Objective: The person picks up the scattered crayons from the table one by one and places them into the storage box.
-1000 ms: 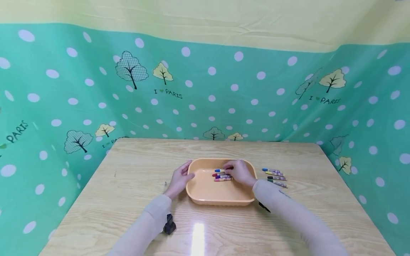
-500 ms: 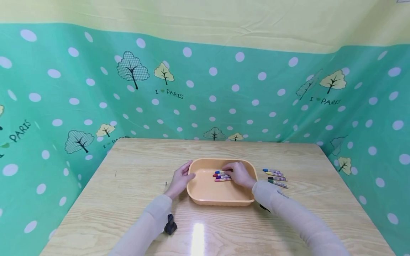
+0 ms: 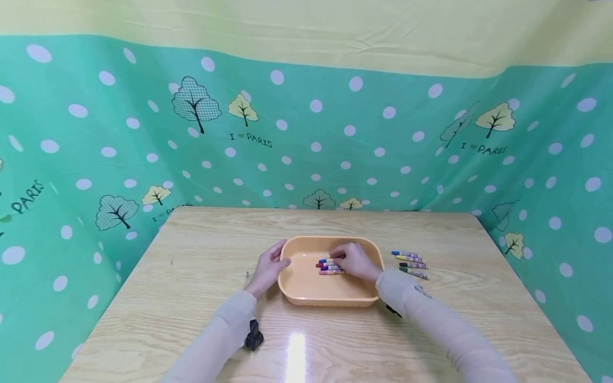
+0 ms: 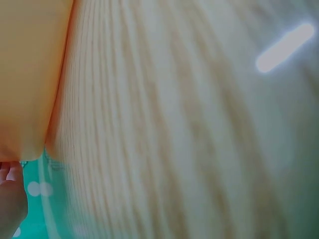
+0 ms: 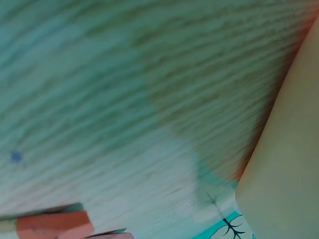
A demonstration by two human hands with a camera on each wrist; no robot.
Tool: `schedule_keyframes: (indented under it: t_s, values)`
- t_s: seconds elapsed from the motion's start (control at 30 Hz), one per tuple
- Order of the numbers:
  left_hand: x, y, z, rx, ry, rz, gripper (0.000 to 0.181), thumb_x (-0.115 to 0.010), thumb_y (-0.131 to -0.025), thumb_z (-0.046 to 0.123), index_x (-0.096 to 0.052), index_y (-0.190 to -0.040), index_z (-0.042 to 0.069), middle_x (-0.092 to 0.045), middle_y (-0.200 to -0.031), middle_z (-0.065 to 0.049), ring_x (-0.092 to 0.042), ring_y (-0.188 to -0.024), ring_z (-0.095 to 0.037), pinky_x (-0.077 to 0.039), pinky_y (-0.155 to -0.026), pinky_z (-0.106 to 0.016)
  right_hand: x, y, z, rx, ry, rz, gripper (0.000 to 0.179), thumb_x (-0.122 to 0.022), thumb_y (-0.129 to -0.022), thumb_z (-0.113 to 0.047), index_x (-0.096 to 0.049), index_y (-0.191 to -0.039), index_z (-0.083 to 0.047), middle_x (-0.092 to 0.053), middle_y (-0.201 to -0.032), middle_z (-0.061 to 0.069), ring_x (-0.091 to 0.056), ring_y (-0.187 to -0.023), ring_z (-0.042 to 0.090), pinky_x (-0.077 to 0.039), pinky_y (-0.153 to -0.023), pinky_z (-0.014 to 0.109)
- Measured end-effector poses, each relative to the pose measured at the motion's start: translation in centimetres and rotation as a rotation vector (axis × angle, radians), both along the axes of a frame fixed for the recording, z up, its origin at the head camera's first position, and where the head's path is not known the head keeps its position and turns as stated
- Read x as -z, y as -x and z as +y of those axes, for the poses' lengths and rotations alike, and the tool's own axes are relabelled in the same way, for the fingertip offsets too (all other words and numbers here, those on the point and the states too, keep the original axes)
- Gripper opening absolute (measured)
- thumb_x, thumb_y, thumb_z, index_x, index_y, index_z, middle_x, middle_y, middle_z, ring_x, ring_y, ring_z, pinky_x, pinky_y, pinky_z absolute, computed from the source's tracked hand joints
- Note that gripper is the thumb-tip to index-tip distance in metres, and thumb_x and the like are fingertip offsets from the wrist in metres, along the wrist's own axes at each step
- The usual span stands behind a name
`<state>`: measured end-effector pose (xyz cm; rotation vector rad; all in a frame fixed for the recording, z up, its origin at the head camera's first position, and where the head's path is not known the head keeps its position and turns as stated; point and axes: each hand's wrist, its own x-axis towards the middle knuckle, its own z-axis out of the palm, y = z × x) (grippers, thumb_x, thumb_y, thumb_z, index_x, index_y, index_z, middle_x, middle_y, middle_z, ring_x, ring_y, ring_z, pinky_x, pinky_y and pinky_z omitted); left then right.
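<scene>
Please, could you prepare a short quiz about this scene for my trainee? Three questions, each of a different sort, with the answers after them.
1. How many crayons lie on the table to the right of the tray?

2. True or false: the left hand is holding a crayon.

3. Where is the right hand?
A) On the tray's left rim
B) Inside the tray, at the grouped crayons
C) Flat on the bare table

Key:
1. Four.
2. False; it holds the tray's left rim.
3. B.
</scene>
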<state>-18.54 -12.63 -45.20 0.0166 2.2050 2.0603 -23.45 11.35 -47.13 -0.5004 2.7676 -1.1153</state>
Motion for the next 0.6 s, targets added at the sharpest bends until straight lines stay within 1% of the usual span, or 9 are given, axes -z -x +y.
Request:
schedule_keyframes:
  t_s: [0.2,0.37,0.4,0.47,0.6]
  values:
    - [0.0,0.1,-0.1,0.001,-0.003,-0.002,0.060,-0.054,-0.084,-0.005,-0.032,-0.140,-0.001,-0.033,-0.143,-0.024,-0.037,-0.129,-0.037,-0.041,-0.103,-0.034,-0.2,0.0,0.0,0.001,0.012,-0.003,0.018,-0.065,-0.080,-0.001,-0.071,-0.097,-0.004,-0.071,-0.092,0.006,-0.065,-0.086,0.016,-0.057,-0.078,0.030]
    - [0.1,0.2,-0.2,-0.006,0.005,0.001,0.060,-0.054,-0.084,-0.004,-0.032,-0.140,0.000,-0.034,-0.143,-0.022,-0.037,-0.129,-0.036,-0.040,-0.103,-0.033,-0.2,0.1,0.0,0.002,0.032,0.022,0.018,-0.065,-0.080,-0.001,-0.070,-0.097,-0.004,-0.070,-0.094,0.007,-0.065,-0.087,0.018,-0.057,-0.079,0.032]
    - [0.1,0.2,-0.2,-0.008,0.007,0.001,0.060,-0.054,-0.084,-0.004,-0.032,-0.140,0.000,-0.034,-0.143,-0.022,-0.038,-0.129,-0.036,-0.041,-0.103,-0.033,-0.3,0.1,0.1,0.008,0.044,0.013,0.018,-0.065,-0.081,-0.002,-0.070,-0.098,-0.004,-0.070,-0.094,0.007,-0.065,-0.089,0.018,-0.057,-0.081,0.032]
    - [0.1,0.2,-0.2,-0.009,0.009,-0.002,0.059,-0.054,-0.084,-0.004,-0.033,-0.140,0.000,-0.034,-0.143,-0.022,-0.038,-0.129,-0.035,-0.041,-0.102,-0.034,-0.5,0.1,0.2,0.030,0.081,-0.032,0.019,-0.064,-0.082,-0.004,-0.069,-0.100,-0.006,-0.070,-0.097,0.006,-0.064,-0.091,0.018,-0.056,-0.083,0.032]
    - [0.1,0.3,-0.2,-0.010,0.016,-0.002,0.060,-0.055,-0.084,-0.004,-0.033,-0.140,0.000,-0.035,-0.143,-0.022,-0.039,-0.129,-0.035,-0.041,-0.102,-0.033,-1.6,-0.1,0.6,0.108,0.162,-0.121,0.021,-0.062,-0.084,-0.005,-0.068,-0.105,-0.008,-0.068,-0.102,0.005,-0.063,-0.096,0.019,-0.055,-0.086,0.032]
